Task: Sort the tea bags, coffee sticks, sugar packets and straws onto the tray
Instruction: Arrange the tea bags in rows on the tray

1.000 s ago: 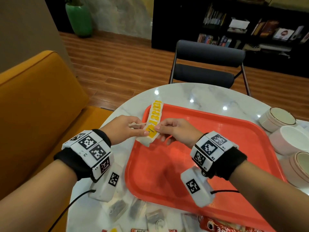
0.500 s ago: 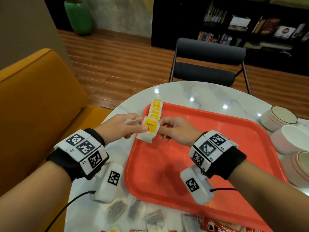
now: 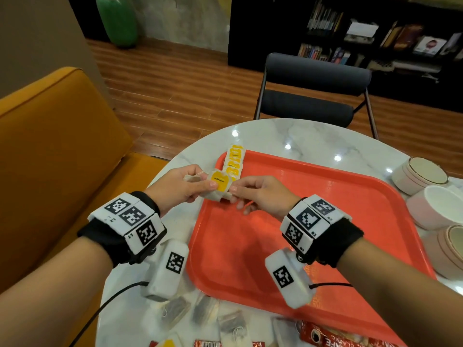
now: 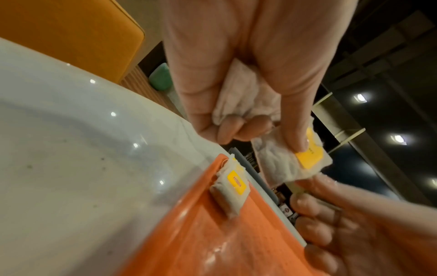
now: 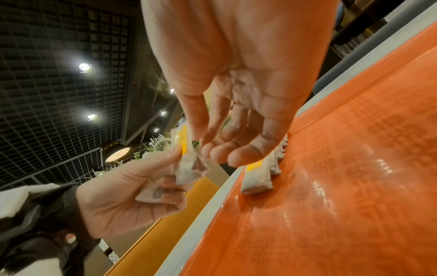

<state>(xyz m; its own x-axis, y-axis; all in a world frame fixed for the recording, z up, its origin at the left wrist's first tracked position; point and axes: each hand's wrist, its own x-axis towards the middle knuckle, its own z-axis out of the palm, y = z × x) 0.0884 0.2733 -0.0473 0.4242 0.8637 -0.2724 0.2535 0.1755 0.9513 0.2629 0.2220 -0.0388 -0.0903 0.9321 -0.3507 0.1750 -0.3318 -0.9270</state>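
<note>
A tea bag with a yellow label [image 3: 219, 186] hangs just above the left rim of the orange tray [image 3: 325, 221]. My left hand [image 3: 208, 186] pinches its left side under the thumb, and my right hand [image 3: 233, 190] pinches its right corner. The left hand also grips a second, crumpled tea bag [image 4: 238, 97] in its palm. In the left wrist view the yellow-label tea bag [image 4: 290, 162] sits under the left thumb. A row of tea bags [image 3: 234, 161] lies in the tray's far left corner, just beyond the hands.
Several loose tea bags [image 3: 175, 309] and red coffee sticks [image 3: 338, 339] lie on the marble table near me. Pale bowls [image 3: 421, 174] stand at the right edge. A dark chair [image 3: 313, 91] is beyond the table and an orange sofa [image 3: 50, 146] is to the left.
The tea bag held by both hands has come away from the near end of the row, and its yellow label now faces up. Both hands shifted slightly toward me.
</note>
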